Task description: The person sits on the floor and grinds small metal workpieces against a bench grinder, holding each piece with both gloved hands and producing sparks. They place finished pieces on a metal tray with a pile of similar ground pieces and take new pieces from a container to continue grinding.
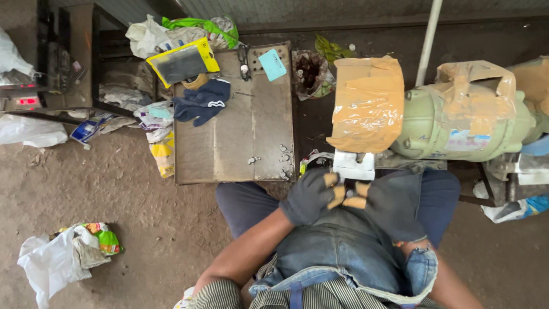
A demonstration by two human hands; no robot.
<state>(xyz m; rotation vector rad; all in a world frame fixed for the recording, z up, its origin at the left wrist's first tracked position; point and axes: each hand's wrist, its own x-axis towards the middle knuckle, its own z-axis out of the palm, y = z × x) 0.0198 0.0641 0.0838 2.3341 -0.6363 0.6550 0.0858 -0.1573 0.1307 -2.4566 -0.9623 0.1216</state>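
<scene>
Dirt floor | gloved left hand [309, 197], right hand [394, 206] (both) clamped on white block [354, 165]

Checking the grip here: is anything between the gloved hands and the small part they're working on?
Nothing visible. The left hand and right hand both touch the small part directly, through gloves only. The white block lies just beyond it, not between.

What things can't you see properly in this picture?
Head view only:
- Small part between the left hand and right hand: gloves hide it.
- Green machine: tape and cardboard cover its ends; right edge cuts it.
- Dark pouch's contents: too small.
- Person's legs: denim apron covers them.
</scene>
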